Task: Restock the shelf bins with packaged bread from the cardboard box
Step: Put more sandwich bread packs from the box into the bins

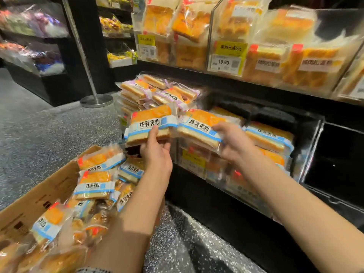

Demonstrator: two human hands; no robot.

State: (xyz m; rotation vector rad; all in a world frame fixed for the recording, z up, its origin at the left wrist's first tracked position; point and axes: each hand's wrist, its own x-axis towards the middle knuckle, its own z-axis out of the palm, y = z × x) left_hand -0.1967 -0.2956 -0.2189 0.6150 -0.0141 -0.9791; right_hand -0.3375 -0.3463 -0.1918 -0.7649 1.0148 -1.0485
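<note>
While each hand's fingers grip a bread pack (150,125), speckled floor (49,123) meets black shelving (216,203).

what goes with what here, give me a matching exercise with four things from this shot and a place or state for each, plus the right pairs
Things:
1. left hand
2. cardboard box
3. purple-banded packs
4. price tag reading 19.90

Places or states:
A. on the front of an upper shelf bin
B. on the floor at lower left, full of bread packs
C. gripping a blue-banded bread pack from below
D. piled in the lower bin behind the held packs

Pairs: 1-C, 2-B, 3-D, 4-A
</note>
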